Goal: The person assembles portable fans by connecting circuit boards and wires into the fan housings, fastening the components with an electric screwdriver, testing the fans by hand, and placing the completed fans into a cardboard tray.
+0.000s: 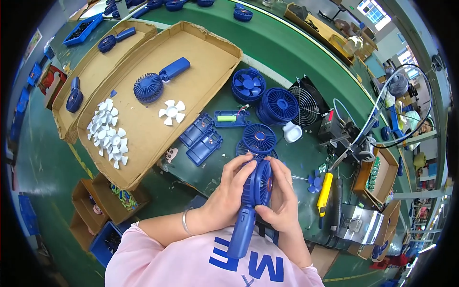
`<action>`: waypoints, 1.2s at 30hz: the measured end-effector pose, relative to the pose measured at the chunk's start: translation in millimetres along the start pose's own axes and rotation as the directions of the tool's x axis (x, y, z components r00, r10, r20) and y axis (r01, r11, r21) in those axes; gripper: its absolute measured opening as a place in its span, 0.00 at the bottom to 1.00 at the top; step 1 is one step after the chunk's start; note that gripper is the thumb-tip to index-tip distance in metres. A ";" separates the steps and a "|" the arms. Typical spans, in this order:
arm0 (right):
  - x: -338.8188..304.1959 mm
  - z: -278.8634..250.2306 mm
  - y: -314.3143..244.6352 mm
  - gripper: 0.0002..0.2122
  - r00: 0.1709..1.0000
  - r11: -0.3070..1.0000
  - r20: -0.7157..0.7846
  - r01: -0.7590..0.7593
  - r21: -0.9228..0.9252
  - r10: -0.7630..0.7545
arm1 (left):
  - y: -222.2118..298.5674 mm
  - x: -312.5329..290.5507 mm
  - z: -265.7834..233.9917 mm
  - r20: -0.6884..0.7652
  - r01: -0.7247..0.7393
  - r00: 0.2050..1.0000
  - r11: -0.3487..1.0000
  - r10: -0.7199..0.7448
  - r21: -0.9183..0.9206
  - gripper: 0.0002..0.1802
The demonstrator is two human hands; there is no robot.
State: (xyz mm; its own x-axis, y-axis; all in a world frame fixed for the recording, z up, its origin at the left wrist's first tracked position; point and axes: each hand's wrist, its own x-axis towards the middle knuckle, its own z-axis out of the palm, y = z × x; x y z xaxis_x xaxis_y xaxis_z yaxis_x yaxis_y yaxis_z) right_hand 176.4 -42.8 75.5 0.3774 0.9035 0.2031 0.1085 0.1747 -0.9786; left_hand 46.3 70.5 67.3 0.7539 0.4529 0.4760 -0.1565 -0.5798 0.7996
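Down at lower centre of the frame, a blue handheld fan (247, 213) sat between two bare hands, in front of the pink shirt (158, 258). The left hand (224, 201) cupped one side of the round head, the right hand (284, 203) the other, fingers curled in against it and the right thumb near the neck. So yeah, a closed two-handed hold, probably to keep the head steady from both sides while the handle hung free. Direction-wise, the head was up toward mid-frame and the handle's end pointed at the lower edge, slightly left; the long axis ran steeply, leaning right at the top. Round fan housings (278, 105) stood above on the green desk (306, 215), likely for easy reach. White fan blades (115, 139) were heaped in a cardboard tray (205, 52) upper left, presumably so they wouldn't scatter.
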 end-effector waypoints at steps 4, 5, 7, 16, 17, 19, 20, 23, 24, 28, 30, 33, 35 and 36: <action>-3.1 -13.0 -2.9 0.41 0.994 0.992 0.053 0.103 -0.071 -0.099 | -0.9 0.3 2.8 0.113 0.055 0.993 0.989 -0.040 -0.136 0.52; -2.5 -17.8 -4.2 0.40 0.991 0.988 0.080 0.113 -0.103 -0.105 | 1.7 1.0 3.7 0.118 0.054 0.992 0.989 -0.039 -0.134 0.52; -3.8 -21.8 -3.9 0.40 0.990 0.986 0.089 0.119 -0.114 -0.109 | 7.6 2.2 5.0 0.170 0.172 0.977 0.950 -0.130 -0.260 0.55; -9.0 -22.8 -0.5 0.41 0.993 0.985 0.068 0.109 -0.132 -0.101 | 6.0 4.9 5.4 0.212 0.150 0.972 0.963 -0.102 -0.223 0.57; -9.0 -22.7 -0.5 0.41 0.992 0.986 0.072 0.111 -0.124 -0.102 | 6.0 4.7 5.5 0.211 0.150 0.972 0.961 -0.102 -0.231 0.57; -9.9 -22.5 0.5 0.41 0.992 0.987 0.071 0.110 -0.114 -0.102 | 6.3 5.7 4.9 0.211 0.140 0.973 0.965 -0.092 -0.222 0.58; -9.8 -21.9 0.9 0.41 0.992 0.988 0.070 0.109 -0.105 -0.102 | 6.3 6.6 4.1 0.211 0.127 0.974 0.969 -0.082 -0.214 0.58; -10.3 -22.7 -0.1 0.41 0.992 0.988 0.076 0.109 -0.112 -0.101 | 6.4 7.8 4.0 0.219 0.126 0.973 0.968 -0.077 -0.218 0.59; -10.3 -22.1 -0.3 0.41 0.992 0.988 0.073 0.109 -0.107 -0.101 | 4.7 6.7 4.0 0.228 0.136 0.970 0.970 -0.089 -0.201 0.59; -10.1 -21.1 -0.8 0.41 0.994 0.988 0.069 0.093 -0.121 -0.085 | 2.2 4.8 4.0 0.222 0.126 0.971 0.976 -0.085 -0.178 0.59; -10.4 -21.1 -1.1 0.41 0.994 0.988 0.071 0.093 -0.127 -0.084 | 2.7 4.2 4.6 0.202 0.103 0.977 0.983 -0.070 -0.154 0.59; -10.8 -20.0 -0.5 0.41 0.994 0.988 0.073 0.092 -0.127 -0.083 | 1.9 4.3 3.7 0.216 0.096 0.974 0.984 -0.062 -0.153 0.58; -11.1 -18.0 -1.0 0.41 0.994 0.989 0.063 0.094 -0.117 -0.087 | 3.1 4.6 2.2 0.223 0.104 0.972 0.981 -0.066 -0.161 0.58; -10.9 -17.5 -1.8 0.41 0.994 0.988 0.063 0.094 -0.119 -0.087 | 3.8 5.1 1.6 0.233 0.111 0.970 0.979 -0.070 -0.169 0.57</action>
State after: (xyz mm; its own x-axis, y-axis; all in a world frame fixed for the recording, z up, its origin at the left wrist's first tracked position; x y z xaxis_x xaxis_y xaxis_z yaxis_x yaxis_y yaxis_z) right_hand 188.2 -59.9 75.6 0.3080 0.9077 0.2850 0.2521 0.2110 -0.9444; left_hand 50.5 69.5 72.2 0.8910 0.3218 0.3203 -0.1774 -0.4026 0.8980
